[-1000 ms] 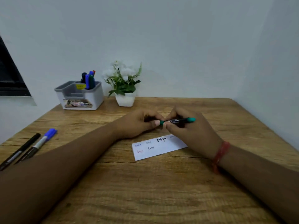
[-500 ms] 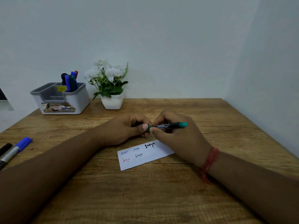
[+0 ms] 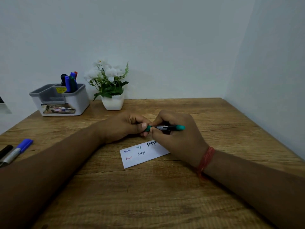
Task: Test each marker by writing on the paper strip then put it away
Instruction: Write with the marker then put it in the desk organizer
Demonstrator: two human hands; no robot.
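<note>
A green marker [image 3: 166, 127] with a black barrel lies level between both hands above the table. My right hand [image 3: 176, 136] grips its barrel, and my left hand [image 3: 127, 126] pinches the green cap at its left end. Just below them lies the white paper strip [image 3: 142, 154], with several small handwritten words in blue, green, black and red; its right end is hidden under my right hand. A grey-and-white organiser [image 3: 62, 100] at the back left holds several markers upright. A blue-capped marker [image 3: 16, 152] and a black marker [image 3: 5, 150] lie at the table's left edge.
A white pot with white flowers [image 3: 110, 86] stands at the back, right of the organiser. Walls close in behind the wooden table [image 3: 148, 195] and along its right side. A red thread band circles my right wrist [image 3: 206, 160].
The view has shifted right, so the organiser and plant sit further left. My hands stay together on the green marker, with the cap end a little deeper in my left fingers.
</note>
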